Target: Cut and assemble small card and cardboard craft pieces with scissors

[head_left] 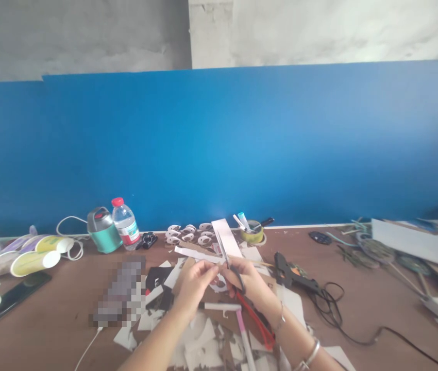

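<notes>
My right hand (248, 281) is closed around a pair of scissors (224, 249), whose blades point up and away; the dark handle loop rests against my fingers. My left hand (199, 281) has its thumb and fingertips pinched together, almost touching the right fingertips. A small white paper cut-out (219, 283) shows just under the fingertips, and my left hand appears to hold it, partly hidden. Beyond the blades lies a white paper strip (227, 238). Below the hands are a red-handled tool (255, 322), a white and pink pen (245, 337) and many paper scraps (199, 340).
Several small white cut-outs (188, 234) sit near the blue partition (219, 144). A tape roll (252, 234) holds pens. To the right is a black glue gun (294, 273) with a cord. A bottle (126, 226), a teal container (104, 237) and paper cups (35, 263) stand or lie left.
</notes>
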`<control>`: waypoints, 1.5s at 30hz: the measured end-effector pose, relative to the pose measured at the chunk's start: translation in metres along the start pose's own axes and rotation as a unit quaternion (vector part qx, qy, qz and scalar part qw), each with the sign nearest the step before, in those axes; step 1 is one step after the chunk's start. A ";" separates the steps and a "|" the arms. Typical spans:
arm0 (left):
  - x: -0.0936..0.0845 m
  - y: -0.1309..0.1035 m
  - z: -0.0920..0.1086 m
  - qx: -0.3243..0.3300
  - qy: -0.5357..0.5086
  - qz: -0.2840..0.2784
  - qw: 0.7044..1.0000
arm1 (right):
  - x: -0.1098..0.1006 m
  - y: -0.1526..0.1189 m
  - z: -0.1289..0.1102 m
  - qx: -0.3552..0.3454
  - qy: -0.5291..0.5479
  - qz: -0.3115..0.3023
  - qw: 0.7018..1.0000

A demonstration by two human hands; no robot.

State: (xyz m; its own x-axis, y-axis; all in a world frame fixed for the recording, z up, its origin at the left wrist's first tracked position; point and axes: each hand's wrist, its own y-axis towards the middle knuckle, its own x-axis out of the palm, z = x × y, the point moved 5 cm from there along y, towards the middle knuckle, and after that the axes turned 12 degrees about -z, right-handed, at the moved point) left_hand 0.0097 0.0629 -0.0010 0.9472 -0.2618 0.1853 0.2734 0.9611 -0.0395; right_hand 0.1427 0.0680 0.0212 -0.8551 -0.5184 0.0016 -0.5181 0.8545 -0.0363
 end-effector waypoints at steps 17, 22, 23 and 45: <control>0.007 -0.001 0.004 -0.040 0.008 -0.073 0.997 | -0.004 -0.002 -0.002 0.010 -0.025 0.005 1.000; 0.006 -0.002 0.006 -0.049 0.054 -0.062 0.995 | -0.003 0.000 0.003 0.018 -0.030 -0.024 0.999; 0.006 -0.002 0.005 -0.054 0.055 -0.062 0.995 | -0.003 0.000 0.004 0.019 -0.033 -0.022 0.999; 0.001 0.005 -0.015 -0.054 -0.013 -0.063 0.996 | 0.000 0.001 0.000 -0.022 -0.003 -0.018 1.000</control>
State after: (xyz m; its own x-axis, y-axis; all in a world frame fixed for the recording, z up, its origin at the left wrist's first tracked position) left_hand 0.0148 0.0665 -0.0153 0.8993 -0.3769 0.2218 0.4087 0.9048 -0.1199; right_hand 0.1418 0.0690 0.0207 -0.8362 -0.5485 -0.0041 -0.5485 0.8361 0.0074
